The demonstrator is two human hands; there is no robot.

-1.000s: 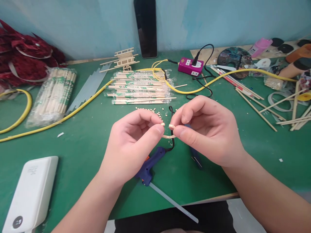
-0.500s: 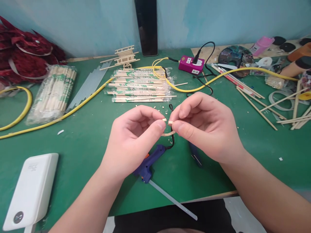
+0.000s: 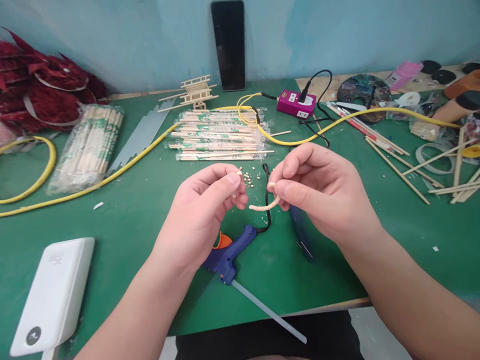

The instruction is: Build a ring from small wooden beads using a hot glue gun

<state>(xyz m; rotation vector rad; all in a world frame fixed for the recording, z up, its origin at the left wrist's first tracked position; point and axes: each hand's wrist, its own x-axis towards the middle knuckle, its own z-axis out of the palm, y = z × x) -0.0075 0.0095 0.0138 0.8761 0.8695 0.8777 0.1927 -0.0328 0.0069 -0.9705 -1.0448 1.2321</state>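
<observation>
My right hand (image 3: 322,192) pinches one end of a thin, pale, curved wooden strip (image 3: 262,205) between thumb and forefinger. The strip's free end points toward my left hand (image 3: 202,212). That hand's fingers are curled shut, thumb against forefinger; a tiny pale bit shows at the fingertip, and I cannot make out what it is. Both hands hover above a green table (image 3: 142,220). A blue hot glue gun (image 3: 232,250) with an orange trigger lies just below them, a clear glue stick (image 3: 268,312) jutting from its back. Small wooden chips (image 3: 249,177) lie scattered behind my hands.
Wrapped chopstick packs (image 3: 219,135) and another bundle (image 3: 88,147) lie further back, with a small stick model (image 3: 195,92), a phone (image 3: 228,45) leaning on the wall and a purple power strip (image 3: 294,102). A white power bank (image 3: 54,295) sits front left. Loose sticks (image 3: 393,160) lie at right.
The two hands held the strip's ends close together; now my left hand has drawn back from it and the strip hangs from my right hand alone, lower.
</observation>
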